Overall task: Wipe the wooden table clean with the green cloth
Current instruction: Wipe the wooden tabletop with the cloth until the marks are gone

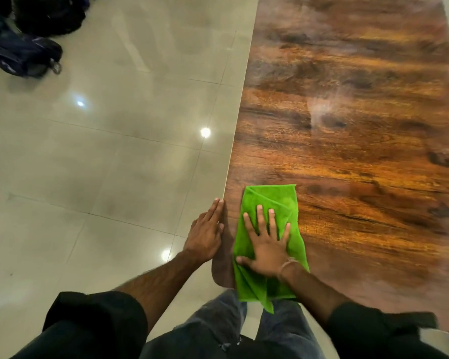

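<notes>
Long, glossy brown wooden table (347,125). Folded green microfibre cloth (270,200) at the table's near-left corner, tail overhanging. Right hand (266,250) presses it, fingers spread flat. Left hand (205,234), fingers straight together, rests on the table's left edge. Risk: unpinned overhang may pull the cloth off.

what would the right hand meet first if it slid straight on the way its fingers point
Nothing stands in that line: the right hand lies flat on the green cloth, and beyond it only bare wooden table shows, free as far as the picture reaches.
</notes>
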